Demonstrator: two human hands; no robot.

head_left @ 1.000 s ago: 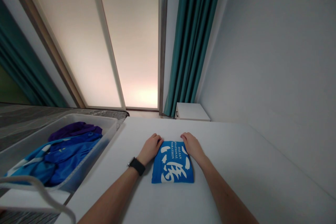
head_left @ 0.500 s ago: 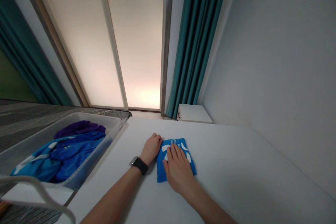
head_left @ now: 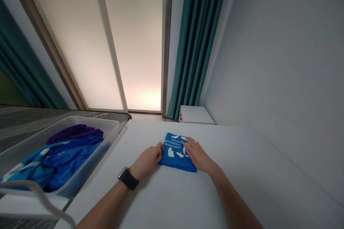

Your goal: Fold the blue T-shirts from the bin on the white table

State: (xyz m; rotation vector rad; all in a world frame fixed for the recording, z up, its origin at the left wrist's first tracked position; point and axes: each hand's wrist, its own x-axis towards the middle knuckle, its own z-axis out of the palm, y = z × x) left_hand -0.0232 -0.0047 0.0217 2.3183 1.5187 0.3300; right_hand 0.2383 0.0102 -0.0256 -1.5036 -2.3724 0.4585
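Observation:
A blue T-shirt (head_left: 174, 161), folded into a small flat packet, lies on the white table (head_left: 161, 200). White shapes and the words "DALIAN" and "MARATHON" are printed on its upper face. At its left edge, my left hand (head_left: 148, 159) has its fingers curled and pinches the cloth between thumb and forefinger. My right hand (head_left: 198, 155) rests on the right part of the packet, fingers stretched out and covering some of the print. A dark-banded watch (head_left: 129, 178) is on my left wrist.
Left of the table stands a translucent plastic bin (head_left: 111, 128) with crumpled blue clothes (head_left: 71, 161) and a purple garment (head_left: 76, 133). A pale curved bar (head_left: 44, 198) crosses the lower left corner. Beyond the table's far edge is a white cabinet (head_left: 197, 114); a wall (head_left: 282, 78) rises at right.
The folded T-shirt has turned and shifted slightly away, showing more lettering. My left hand has come down to its left edge, and my right hand has moved from its middle to the right side.

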